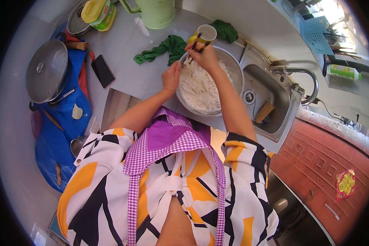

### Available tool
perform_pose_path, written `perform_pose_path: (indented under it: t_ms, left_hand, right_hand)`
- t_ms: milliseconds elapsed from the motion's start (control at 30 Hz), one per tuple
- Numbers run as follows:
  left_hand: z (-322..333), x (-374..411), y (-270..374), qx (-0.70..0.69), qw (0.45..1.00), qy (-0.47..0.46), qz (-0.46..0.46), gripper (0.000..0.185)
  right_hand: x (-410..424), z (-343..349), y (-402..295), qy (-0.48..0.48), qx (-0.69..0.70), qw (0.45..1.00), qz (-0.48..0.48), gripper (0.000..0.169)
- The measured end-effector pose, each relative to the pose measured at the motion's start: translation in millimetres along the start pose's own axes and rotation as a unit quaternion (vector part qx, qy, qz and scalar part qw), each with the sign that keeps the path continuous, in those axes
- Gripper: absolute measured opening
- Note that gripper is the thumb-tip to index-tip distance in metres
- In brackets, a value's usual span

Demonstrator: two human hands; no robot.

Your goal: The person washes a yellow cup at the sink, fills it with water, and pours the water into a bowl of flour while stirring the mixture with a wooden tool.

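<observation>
A wide metal bowl [238,66] stands on the counter before me, holding a shaggy mass of floury dough [201,87]. My left hand [171,77] grips the bowl's left rim. With my right hand [204,57] I grasp a pair of dark chopsticks [197,41], whose lower ends reach into the dough near the far left side. My right forearm crosses over the bowl and hides part of its contents. Just beyond the rim is a yellow cup with a white inside [207,32].
Green cloths [173,49] lie behind the bowl. At right is a steel sink [264,92] with a faucet [310,83] and brush [265,112]. A smartphone [102,71], lidded pan [47,70], yellow-lidded tub [98,15] and green pitcher [156,13] are farther left and back.
</observation>
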State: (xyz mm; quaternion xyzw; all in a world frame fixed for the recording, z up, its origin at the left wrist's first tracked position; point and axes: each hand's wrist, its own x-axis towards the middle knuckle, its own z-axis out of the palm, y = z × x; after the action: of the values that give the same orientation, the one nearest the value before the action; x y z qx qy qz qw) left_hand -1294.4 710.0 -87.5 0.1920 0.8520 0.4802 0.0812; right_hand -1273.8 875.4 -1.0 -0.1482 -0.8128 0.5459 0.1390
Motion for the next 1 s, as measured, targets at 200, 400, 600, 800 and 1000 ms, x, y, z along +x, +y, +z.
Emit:
perform_pose_path:
  t_ms: [200, 400, 600, 800, 1000]
  left_hand:
    - [6, -1, -3, -0.041, 0.998, 0.031, 0.032, 0.030]
    - [7, 0, -3, -0.036, 0.999, 0.013, 0.033, 0.029]
    - [4, -3, -6, -0.085, 0.995, 0.046, 0.005, 0.029]
    - [-1, -1, 2, -0.007, 0.999, -0.033, -0.023, 0.032]
    - [0, 2, 1, 0.019, 1.000, -0.021, -0.001, 0.031]
  right_hand:
    - [-4, -65, 58, 0.237, -0.162, 0.955, 0.069, 0.012]
    - [-22, 9, 15, 0.202, -0.097, 0.970, -0.098, 0.012]
    - [-127, 16, -34, 0.004, -0.056, 0.994, -0.096, 0.011]
    - [-148, 3, 59, -0.033, -0.228, 0.961, -0.153, 0.027]
    - [-125, -59, 23, 0.158, -0.175, 0.969, -0.078, 0.011]
